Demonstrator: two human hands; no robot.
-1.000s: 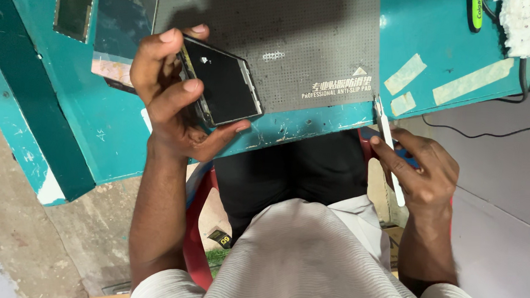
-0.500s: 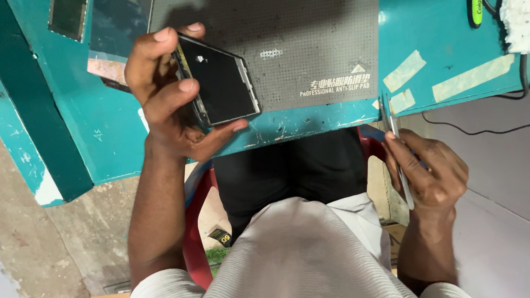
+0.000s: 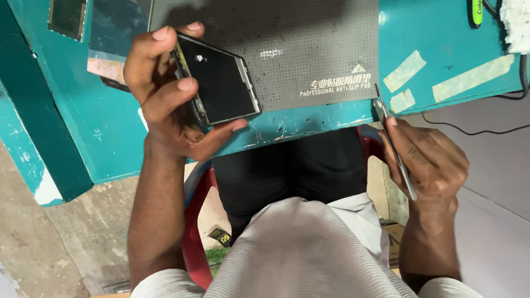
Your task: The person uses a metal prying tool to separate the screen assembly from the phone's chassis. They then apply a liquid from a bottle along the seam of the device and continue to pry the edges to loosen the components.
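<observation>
My left hand [image 3: 166,103] grips a dark phone [image 3: 220,81] with a black screen, holding it tilted over the near left corner of a grey dotted work mat [image 3: 293,43]. Fingers wrap the phone's left edge and the thumb sits under its lower edge. My right hand [image 3: 431,162] is closed around thin metal tweezers [image 3: 396,152]; their tip points up to the teal table's [image 3: 105,124] front edge just right of the mat. The two hands are well apart.
Strips of pale tape [image 3: 405,72] stick to the table right of the mat. A green-handled tool [image 3: 475,10], white wadding [image 3: 529,23] and black cables [image 3: 521,77] lie at the far right. A small screen panel [image 3: 67,9] rests at far left. A red chair [image 3: 196,223] is below me.
My right hand has turned the tweezers and raised them from beside my lap toward the table's front edge. My left hand keeps the phone in about the same place.
</observation>
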